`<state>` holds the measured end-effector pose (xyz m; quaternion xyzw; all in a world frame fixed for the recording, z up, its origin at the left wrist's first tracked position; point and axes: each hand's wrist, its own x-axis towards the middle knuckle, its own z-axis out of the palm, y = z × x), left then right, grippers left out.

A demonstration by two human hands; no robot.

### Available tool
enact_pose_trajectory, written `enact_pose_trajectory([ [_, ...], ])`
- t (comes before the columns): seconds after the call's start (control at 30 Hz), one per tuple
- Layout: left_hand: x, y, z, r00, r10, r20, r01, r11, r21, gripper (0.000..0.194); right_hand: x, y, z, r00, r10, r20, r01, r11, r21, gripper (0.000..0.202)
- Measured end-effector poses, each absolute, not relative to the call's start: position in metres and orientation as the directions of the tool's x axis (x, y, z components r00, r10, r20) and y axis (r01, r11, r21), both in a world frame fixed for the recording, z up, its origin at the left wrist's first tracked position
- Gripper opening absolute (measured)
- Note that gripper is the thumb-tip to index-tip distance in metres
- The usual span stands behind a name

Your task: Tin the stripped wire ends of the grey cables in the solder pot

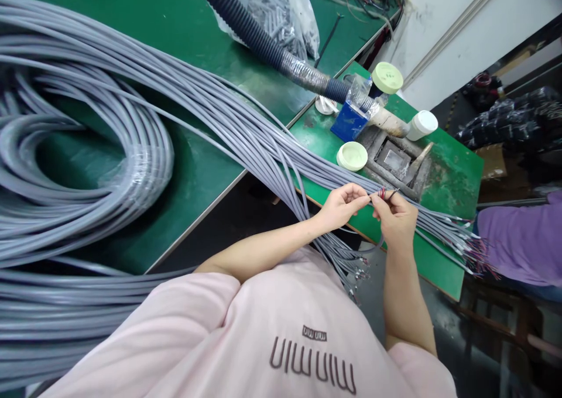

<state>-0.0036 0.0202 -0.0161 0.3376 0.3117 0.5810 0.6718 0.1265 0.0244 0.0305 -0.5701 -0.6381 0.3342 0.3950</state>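
Both hands meet over the front edge of the small green table. My left hand (345, 206) pinches with thumb and forefinger at the tip of a thin wire. Touching it, my right hand (396, 213) is closed around thin red and dark wires (383, 194) that fan out above its fingers. A long bundle of grey cables (263, 134) runs behind my hands and under them. Its stripped ends, with red and dark wires (480, 254), lie to the right. More cable ends (351, 263) hang below my hands.
A metal pot (394, 159) with a stick in it sits behind my hands, beneath a hose nozzle (389, 120). Around it are a blue box (350, 120), a pale lid (352, 155) and a white jar (422, 124). Coiled cables (144, 170) lie left; a person in purple (522, 240) is right.
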Motion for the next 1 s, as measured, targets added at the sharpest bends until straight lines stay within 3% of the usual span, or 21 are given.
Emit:
enact_pose_trajectory([
  [0.13, 0.000, 0.023, -0.019, 0.080, 0.997, -0.022, -0.532, 0.062, 0.844, 0.041, 0.131, 0.030, 0.037, -0.061, 0.990, 0.127, 0.505, 0.141, -0.851, 0.020],
  [0.27, -0.008, 0.021, -0.029, -0.002, 0.994, 0.109, -0.299, -0.104, 0.948, 0.031, 0.153, 0.057, 0.048, -0.030, 0.980, 0.196, 0.612, 0.174, -0.771, 0.022],
  [0.47, -0.020, 0.019, -0.040, 0.111, 0.952, 0.285, 0.052, -0.292, 0.955, 0.020, 0.208, 0.141, 0.036, -0.046, 0.976, 0.213, 0.873, 0.143, -0.465, 0.021],
  [0.7, -0.021, 0.022, -0.036, 0.172, 0.938, 0.303, 0.101, -0.322, 0.941, 0.019, 0.232, 0.194, 0.007, -0.059, 0.994, 0.090, 0.992, 0.068, -0.107, 0.027],
  [0.87, -0.021, 0.022, -0.038, 0.186, 0.933, 0.306, 0.120, -0.331, 0.936, 0.019, 0.228, 0.201, 0.002, -0.059, 0.998, 0.035, 0.998, 0.058, 0.035, 0.029],
  [1.0, -0.022, 0.022, -0.038, 0.194, 0.932, 0.305, 0.122, -0.331, 0.936, 0.019, 0.227, 0.203, 0.001, -0.056, 0.998, 0.004, 0.996, 0.055, 0.075, 0.030],
])
